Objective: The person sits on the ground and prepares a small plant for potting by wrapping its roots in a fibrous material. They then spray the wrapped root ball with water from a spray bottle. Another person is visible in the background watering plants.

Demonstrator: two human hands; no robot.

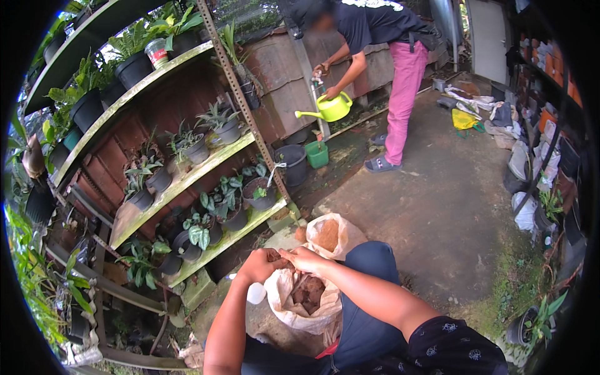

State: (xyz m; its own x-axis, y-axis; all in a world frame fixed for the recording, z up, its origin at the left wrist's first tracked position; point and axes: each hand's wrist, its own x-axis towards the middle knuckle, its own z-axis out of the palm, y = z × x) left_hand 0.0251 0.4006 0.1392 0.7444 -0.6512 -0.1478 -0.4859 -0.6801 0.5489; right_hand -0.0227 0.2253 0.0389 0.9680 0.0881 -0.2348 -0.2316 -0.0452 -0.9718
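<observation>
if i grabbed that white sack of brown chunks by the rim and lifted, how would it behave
The white sack looks like thin, wrinkled plastic, so it would probably sag and fold rather than hold shape. It is partly filled with brown chunks, so likely bottom-heavy. Its rolled rim slumps open beneath both hands; tipping might spill it.

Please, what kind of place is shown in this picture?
Probably a small plant nursery or a home garden yard. Tiered shelves carry many potted plants, a person fills a green watering can, and sacks of brown growing medium stand open.
</observation>
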